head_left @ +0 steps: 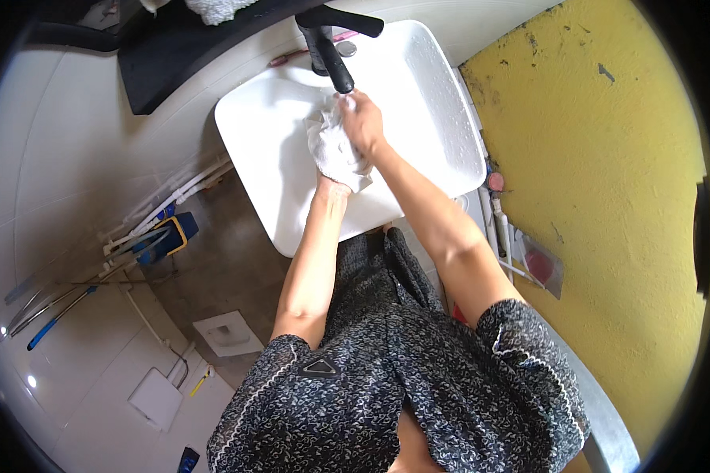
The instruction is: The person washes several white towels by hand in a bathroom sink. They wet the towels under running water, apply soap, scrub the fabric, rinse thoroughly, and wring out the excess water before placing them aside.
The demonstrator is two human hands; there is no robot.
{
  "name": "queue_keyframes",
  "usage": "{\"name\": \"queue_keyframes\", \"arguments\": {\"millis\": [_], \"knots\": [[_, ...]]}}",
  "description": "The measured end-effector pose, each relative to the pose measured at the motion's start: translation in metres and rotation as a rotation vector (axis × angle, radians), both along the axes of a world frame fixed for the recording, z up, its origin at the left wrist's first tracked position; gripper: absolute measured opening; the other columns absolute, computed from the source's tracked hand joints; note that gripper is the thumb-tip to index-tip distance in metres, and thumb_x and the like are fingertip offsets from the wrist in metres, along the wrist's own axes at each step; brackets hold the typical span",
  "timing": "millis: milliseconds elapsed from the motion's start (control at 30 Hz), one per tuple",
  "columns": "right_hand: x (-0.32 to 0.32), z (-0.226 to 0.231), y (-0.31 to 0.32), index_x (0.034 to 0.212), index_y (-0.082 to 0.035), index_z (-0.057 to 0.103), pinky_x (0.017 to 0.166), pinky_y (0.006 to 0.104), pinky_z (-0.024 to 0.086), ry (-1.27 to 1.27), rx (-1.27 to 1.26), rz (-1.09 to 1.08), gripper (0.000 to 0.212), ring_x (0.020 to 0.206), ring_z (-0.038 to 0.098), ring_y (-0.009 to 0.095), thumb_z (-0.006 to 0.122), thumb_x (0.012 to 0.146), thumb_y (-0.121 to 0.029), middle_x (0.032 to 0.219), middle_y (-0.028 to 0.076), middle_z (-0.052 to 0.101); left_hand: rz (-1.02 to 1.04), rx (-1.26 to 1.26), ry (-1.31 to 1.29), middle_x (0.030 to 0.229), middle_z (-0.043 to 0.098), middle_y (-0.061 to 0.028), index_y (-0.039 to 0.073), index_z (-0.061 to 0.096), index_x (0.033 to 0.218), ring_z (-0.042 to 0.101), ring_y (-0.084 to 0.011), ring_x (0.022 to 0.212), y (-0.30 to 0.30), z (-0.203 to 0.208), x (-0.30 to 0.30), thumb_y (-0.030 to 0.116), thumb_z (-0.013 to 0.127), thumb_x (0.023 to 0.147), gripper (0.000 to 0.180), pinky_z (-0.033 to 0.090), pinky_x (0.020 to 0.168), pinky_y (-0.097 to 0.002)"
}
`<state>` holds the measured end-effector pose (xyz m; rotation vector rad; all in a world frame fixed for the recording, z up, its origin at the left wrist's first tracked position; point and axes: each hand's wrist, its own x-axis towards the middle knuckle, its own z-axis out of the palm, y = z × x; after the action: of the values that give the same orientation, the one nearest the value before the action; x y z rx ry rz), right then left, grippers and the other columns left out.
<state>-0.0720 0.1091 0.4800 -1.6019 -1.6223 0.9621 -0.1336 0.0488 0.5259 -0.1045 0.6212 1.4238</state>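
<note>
A crumpled white cloth (335,147) is bunched over the white sink basin (272,201), below the black faucet (335,59). My right hand (363,121) closes on the cloth's far right side, just under the spout. The cloth covers my left hand (334,186) almost wholly; only the heel of the hand and the wrist show, and its fingers are hidden. Whether water is running cannot be made out.
A pink toothbrush-like stick (290,57) lies behind the faucet. Over the sink's back left juts a black shelf (173,59). A yellow wall (592,142) stands close on the right. Low on the left are a blue bucket (166,240), white pipes and a squat toilet (229,334).
</note>
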Motion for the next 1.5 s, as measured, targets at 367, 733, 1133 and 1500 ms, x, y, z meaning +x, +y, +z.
{"name": "queue_keyframes", "arguments": {"millis": [367, 733, 1133, 1500], "knots": [[-0.012, 0.017, -0.003, 0.120, -0.010, 0.063, 0.110, 0.0465, 0.031, 0.104, -0.088, 0.017, 0.037, 0.130, 0.040, 0.045, 0.055, 0.090, -0.029, 0.130, 0.025, 0.054, -0.030, 0.007, 0.158, 0.130, 0.053, -0.0066, 0.012, 0.044, 0.135, 0.052, -0.0199, 0.119, -0.016, -0.055, -0.019, 0.039, 0.049, 0.098, 0.046, 0.046, 0.098, -0.0348], [0.004, 0.024, -0.007, 0.108, -0.013, 0.067, 0.101, 0.0530, 0.039, 0.020, -0.047, 0.140, 0.027, 0.119, 0.055, 0.031, 0.049, 0.096, -0.027, 0.116, 0.012, 0.064, -0.107, 0.153, 0.076, 0.118, 0.056, -0.0083, 0.007, 0.047, 0.127, 0.054, -0.0194, 0.108, -0.012, -0.017, -0.025, 0.038, 0.041, 0.096, 0.044, 0.046, 0.092, -0.0331], [0.071, 0.060, 0.000, 0.135, -0.009, 0.051, 0.105, 0.0395, 0.038, 0.433, -0.327, 0.348, 0.065, 0.117, 0.055, 0.026, 0.065, 0.086, -0.049, 0.116, 0.015, 0.063, -0.234, 0.524, 2.139, 0.099, 0.062, -0.0120, 0.005, 0.049, 0.126, 0.060, -0.0235, 0.092, -0.023, 0.042, -0.075, 0.039, 0.052, 0.092, 0.049, 0.048, 0.084, -0.0356], [0.089, 0.103, -0.001, 0.087, -0.008, 0.069, 0.065, 0.0256, 0.046, 0.352, -0.357, 0.294, 0.035, 0.072, 0.058, 0.009, 0.073, 0.083, -0.043, 0.082, 0.003, 0.066, -0.545, 0.084, 0.324, 0.120, 0.060, -0.0126, 0.000, 0.050, 0.128, 0.058, -0.0237, 0.110, 0.000, -0.014, -0.131, 0.034, 0.049, 0.097, 0.046, 0.047, 0.096, -0.0352]]}}
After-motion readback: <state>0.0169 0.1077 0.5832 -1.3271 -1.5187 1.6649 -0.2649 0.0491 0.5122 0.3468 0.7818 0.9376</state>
